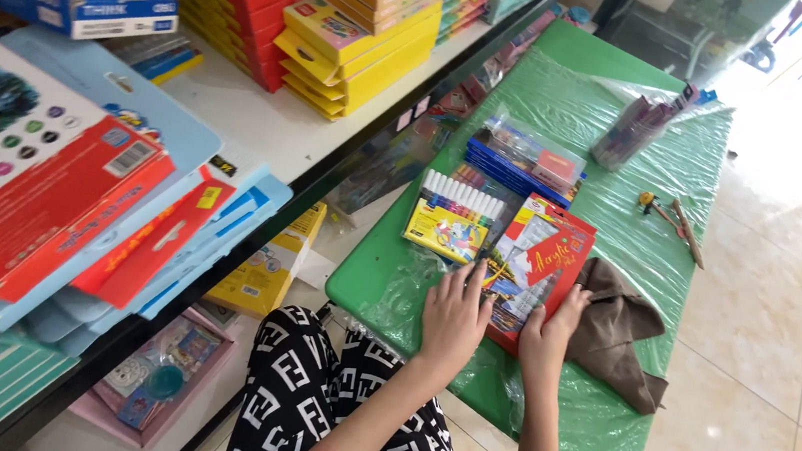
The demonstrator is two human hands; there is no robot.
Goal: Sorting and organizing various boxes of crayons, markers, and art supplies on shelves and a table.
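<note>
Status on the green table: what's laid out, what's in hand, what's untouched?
Laid out: marker set and blue pencil packs lie flat on the green table. In hand: left hand and right hand rest on the red paint box. Untouched: brown cloth beside it, bagged pens farther back.

**Daylight from beyond the hands, floor washed out**

Strong daylight comes in from the far right, well beyond the hands [501, 318]. The pale tiled floor [800, 261] right of them is overexposed, its far corner bleached almost white with detail lost. The clear plastic sheet over the green counter [627, 181] throws soft white glare streaks just ahead of the hands. Shadows are faint and short. The white shelf stacked with colourful boxes [262, 119] to the left is evenly lit but dimmer. Focus is sharp near the hands; the near-left edge looks stretched and slightly soft.
</note>
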